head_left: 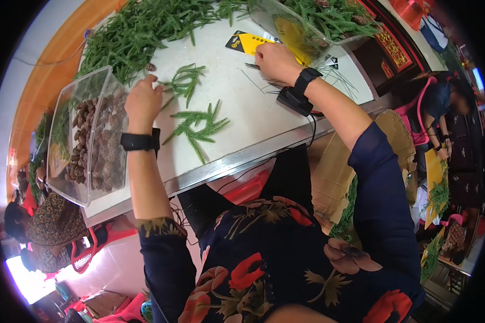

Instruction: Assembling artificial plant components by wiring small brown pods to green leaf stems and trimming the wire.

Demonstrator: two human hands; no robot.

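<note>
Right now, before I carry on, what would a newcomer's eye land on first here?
Most likely the heap of green sprigs spread over the far left part of the white table. Next, perhaps, the clear bin of brown pine cones at the table's left end, beside the left hand. Then the yellow-and-black package by the right hand, bright against the tabletop.

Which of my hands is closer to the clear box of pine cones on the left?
Left. Your left hand is close beside the clear box, to its right; your right hand is farther right, by the yellow-and-black package.
</note>
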